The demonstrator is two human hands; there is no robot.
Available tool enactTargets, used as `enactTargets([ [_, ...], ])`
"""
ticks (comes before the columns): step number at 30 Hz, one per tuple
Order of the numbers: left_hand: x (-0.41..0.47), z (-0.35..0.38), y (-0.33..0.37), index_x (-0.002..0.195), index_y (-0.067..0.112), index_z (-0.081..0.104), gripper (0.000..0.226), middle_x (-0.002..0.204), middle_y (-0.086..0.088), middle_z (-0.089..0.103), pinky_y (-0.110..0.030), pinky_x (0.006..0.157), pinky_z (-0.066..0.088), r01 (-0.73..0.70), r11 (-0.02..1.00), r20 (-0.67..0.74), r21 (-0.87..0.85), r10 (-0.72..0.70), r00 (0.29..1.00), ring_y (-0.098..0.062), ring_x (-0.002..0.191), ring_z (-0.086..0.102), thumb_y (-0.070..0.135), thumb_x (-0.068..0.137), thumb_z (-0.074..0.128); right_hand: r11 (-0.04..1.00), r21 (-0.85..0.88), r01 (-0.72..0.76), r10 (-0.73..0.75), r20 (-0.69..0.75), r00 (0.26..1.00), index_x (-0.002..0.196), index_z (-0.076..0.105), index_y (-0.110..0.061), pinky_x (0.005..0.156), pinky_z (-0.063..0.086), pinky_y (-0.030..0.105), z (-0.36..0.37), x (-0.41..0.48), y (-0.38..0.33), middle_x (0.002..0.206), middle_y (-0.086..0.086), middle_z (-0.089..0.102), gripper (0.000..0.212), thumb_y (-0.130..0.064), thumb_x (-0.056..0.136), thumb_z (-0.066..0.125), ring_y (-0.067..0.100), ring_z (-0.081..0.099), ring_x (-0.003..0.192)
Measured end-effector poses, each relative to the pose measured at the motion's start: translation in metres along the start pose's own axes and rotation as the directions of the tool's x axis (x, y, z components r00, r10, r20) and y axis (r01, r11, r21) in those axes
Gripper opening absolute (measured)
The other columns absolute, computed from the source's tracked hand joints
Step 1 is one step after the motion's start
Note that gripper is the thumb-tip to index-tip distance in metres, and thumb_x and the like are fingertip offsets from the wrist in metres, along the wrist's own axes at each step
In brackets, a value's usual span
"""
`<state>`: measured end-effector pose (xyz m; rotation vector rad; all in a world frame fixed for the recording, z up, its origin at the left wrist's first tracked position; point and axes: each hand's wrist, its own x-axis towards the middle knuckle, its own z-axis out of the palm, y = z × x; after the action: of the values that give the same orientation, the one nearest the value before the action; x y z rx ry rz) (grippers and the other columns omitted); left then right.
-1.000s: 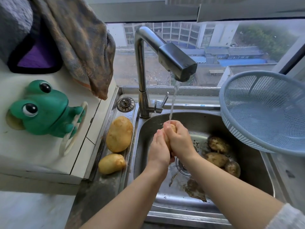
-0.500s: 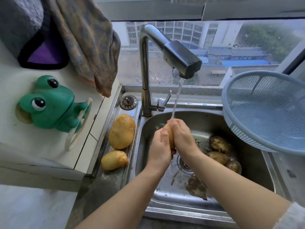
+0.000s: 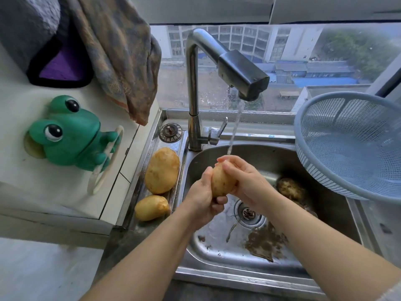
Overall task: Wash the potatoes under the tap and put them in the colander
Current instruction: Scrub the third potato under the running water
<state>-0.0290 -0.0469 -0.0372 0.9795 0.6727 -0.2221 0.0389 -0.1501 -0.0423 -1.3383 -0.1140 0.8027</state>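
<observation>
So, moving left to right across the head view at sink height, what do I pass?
First the green plastic frog holder → large clean yellow potato → left hand → pale wet potato gripped by both hands → right hand → muddy brown potato → blue plastic mesh colander.

Green frog (image 3: 67, 135), blue colander (image 3: 351, 146), tan potato (image 3: 221, 181).

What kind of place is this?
Probably a home kitchen, at the sink by an upper-floor window. Cues: a tap running, a potato held under the water, and a blue colander beside the basin.
</observation>
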Motion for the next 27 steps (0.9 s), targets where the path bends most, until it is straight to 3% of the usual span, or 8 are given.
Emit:
enactTargets([
  [3,0.001,0.007,-0.009,0.110,0.017,0.053,0.036,0.073,-0.006,0.049,-0.017,0.037,0.031,-0.188,0.942,-0.013,0.277,0.200,0.980,-0.009,0.045,0.041,0.041,0.105,0.027,0.998,-0.051,0.028,-0.039,-0.243,0.969,0.086,0.064,-0.015,0.070,0.052,0.036,0.013,0.003,0.000,0.086,0.006,0.061,0.019,-0.026,0.098,0.053,0.019,0.058,0.080],
  [5,0.002,0.008,-0.010,0.106,0.018,0.054,0.035,0.072,-0.006,0.048,-0.018,0.038,0.031,-0.220,0.930,-0.011,0.293,0.233,0.972,-0.009,0.045,0.041,0.041,0.105,0.028,0.999,-0.037,0.031,-0.040,-0.278,0.960,0.085,0.065,-0.014,0.072,0.053,0.037,0.016,0.004,-0.003,0.087,0.007,0.063,0.024,-0.028,0.099,0.051,0.019,0.059,0.081],
  [11,-0.002,-0.012,0.011,0.096,0.010,0.047,0.039,0.068,-0.009,0.048,-0.015,0.035,0.026,0.041,0.999,0.014,0.005,-0.041,0.999,-0.009,0.038,0.038,0.045,0.103,0.032,0.991,0.080,-0.112,0.096,0.186,0.978,0.123,0.055,-0.009,0.086,0.055,0.040,-0.004,-0.007,-0.018,0.123,0.013,0.055,0.028,-0.017,0.098,0.045,0.026,0.056,0.107],
  [14,-0.003,-0.002,0.007,0.096,0.012,0.051,0.039,0.069,-0.009,0.049,-0.014,0.034,0.026,-0.060,0.991,-0.018,0.116,0.063,0.998,-0.008,0.039,0.038,0.044,0.104,0.029,0.995,-0.084,-0.052,0.057,0.059,0.997,0.116,0.060,-0.012,0.085,0.054,0.045,-0.003,-0.002,-0.017,0.117,0.016,0.059,0.021,-0.019,0.098,0.050,0.026,0.059,0.100],
  [18,-0.002,0.007,-0.005,0.095,0.012,0.054,0.037,0.068,-0.009,0.042,-0.018,0.038,0.028,-0.341,0.855,0.042,0.390,0.354,0.934,-0.009,0.045,0.036,0.034,0.106,0.026,0.991,-0.129,0.016,-0.042,-0.199,0.979,0.091,0.069,-0.012,0.069,0.055,0.037,0.009,0.000,-0.013,0.089,0.009,0.068,0.015,-0.024,0.094,0.059,0.023,0.064,0.084],
  [21,-0.004,0.000,0.000,0.097,0.011,0.053,0.036,0.069,-0.008,0.042,-0.018,0.039,0.029,-0.305,0.883,0.052,0.356,0.308,0.950,-0.011,0.047,0.037,0.037,0.105,0.030,0.999,-0.029,-0.029,0.028,-0.044,0.999,0.101,0.067,-0.007,0.068,0.053,0.033,0.002,-0.002,-0.017,0.095,0.011,0.066,0.020,-0.022,0.090,0.060,0.022,0.062,0.086],
  [24,-0.007,-0.007,0.011,0.098,0.009,0.050,0.038,0.066,-0.006,0.047,-0.016,0.037,0.029,-0.093,0.981,0.062,0.172,0.083,0.995,-0.010,0.045,0.039,0.044,0.103,0.034,0.985,0.122,-0.122,0.096,0.198,0.975,0.122,0.059,-0.004,0.083,0.052,0.039,-0.013,-0.006,-0.024,0.116,0.011,0.062,0.041,-0.018,0.083,0.057,0.025,0.059,0.104],
  [27,-0.007,-0.004,0.010,0.097,0.010,0.051,0.039,0.064,-0.004,0.049,-0.016,0.037,0.029,-0.119,0.977,0.046,0.175,0.113,0.993,-0.009,0.043,0.039,0.043,0.103,0.033,0.989,0.099,-0.106,0.085,0.198,0.976,0.120,0.059,-0.006,0.083,0.054,0.039,-0.013,-0.006,-0.024,0.117,0.013,0.062,0.034,-0.014,0.088,0.055,0.024,0.060,0.102],
])
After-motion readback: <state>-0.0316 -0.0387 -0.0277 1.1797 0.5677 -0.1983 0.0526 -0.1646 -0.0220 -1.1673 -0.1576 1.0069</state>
